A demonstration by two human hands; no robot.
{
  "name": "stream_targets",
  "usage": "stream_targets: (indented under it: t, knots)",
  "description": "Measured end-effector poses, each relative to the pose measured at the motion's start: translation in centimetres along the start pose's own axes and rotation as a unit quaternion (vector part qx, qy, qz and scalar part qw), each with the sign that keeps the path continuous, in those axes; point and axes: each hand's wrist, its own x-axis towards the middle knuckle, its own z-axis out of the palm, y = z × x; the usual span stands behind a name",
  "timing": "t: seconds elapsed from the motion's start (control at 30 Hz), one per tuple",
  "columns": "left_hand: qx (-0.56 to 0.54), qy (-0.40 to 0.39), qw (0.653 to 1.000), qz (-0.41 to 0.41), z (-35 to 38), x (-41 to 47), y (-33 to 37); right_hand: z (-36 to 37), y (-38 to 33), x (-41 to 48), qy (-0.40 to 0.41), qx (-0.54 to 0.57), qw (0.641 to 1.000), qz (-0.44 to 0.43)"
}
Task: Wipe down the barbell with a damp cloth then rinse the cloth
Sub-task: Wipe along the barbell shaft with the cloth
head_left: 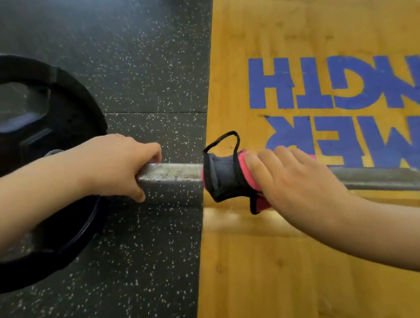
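A steel barbell (173,175) lies low across a gym floor, its shaft crossing from speckled black rubber matting (135,48) onto a wooden lifting platform (298,267) with blue lettering (327,82). A pink-and-dark-grey cloth (223,174) with a black loop is wrapped round the shaft at the seam of the two surfaces. The right hand (294,182) holds it there, fingers pressed together and curled over cloth and bar. The left hand (116,163) grips the bare knurled shaft, fingers curled round it, just beside a black weight plate (64,119).
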Motion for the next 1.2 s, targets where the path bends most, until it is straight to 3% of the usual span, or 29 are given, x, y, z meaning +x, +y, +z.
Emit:
stream_targets:
  t: [0.13, 0.2, 0.33, 0.47, 0.57, 0.67, 0.77, 0.93, 1.0, 1.1, 1.2]
  knots:
    - [-0.108, -0.162, 0.981, -0.016, -1.2, 1.7, 0.7, -0.2, 1.4, -1.7, -0.047, 0.023, 0.998, 0.024]
    - [-0.123, -0.172, 0.977, -0.002, -1.0, 1.7, 0.7, -0.1, 1.2, -1.7, -0.059, 0.019, 0.998, 0.029]
    - [0.051, 0.026, 0.998, -0.013, 1.2, 0.7, 0.7, -0.1, 0.3, -0.6, -0.055, 0.025, 0.998, 0.032]
    - [0.042, 0.303, 0.952, -0.013, 4.9, -0.6, 1.5, 0.0, -2.1, 2.4, -0.019, 0.045, 0.999, -0.004]
    - [0.053, 0.375, 0.925, -0.024, 5.7, -0.8, 2.2, 0.2, -5.3, 6.1, -0.001, 0.056, 0.998, -0.011]
    - [0.05, 0.38, 0.924, -0.018, 5.4, -0.9, 2.1, 0.1, -7.6, 8.7, 0.003, 0.088, 0.996, -0.013]
    - [0.039, 0.305, 0.951, 0.01, 4.7, -1.0, 1.7, 0.4, -7.5, 8.9, 0.02, 0.069, 0.997, -0.017]
    - [0.027, 0.072, 0.997, -0.008, 0.7, -0.7, 1.6, 0.4, -5.4, 7.0, 0.01, 0.022, 0.999, -0.023]
    - [-0.013, -0.008, 1.0, 0.001, -0.6, 0.1, 1.7, 0.5, -3.9, 4.9, 0.009, 0.005, 1.0, -0.016]
    - [-0.172, -0.125, 0.977, 0.026, -0.9, 1.6, 1.5, 0.3, -0.5, 0.8, 0.011, -0.002, 1.0, -0.002]
    - [-0.208, -0.126, 0.969, 0.053, -0.3, 1.6, 1.1, -0.3, 1.9, -2.0, -0.007, -0.003, 1.0, 0.013]
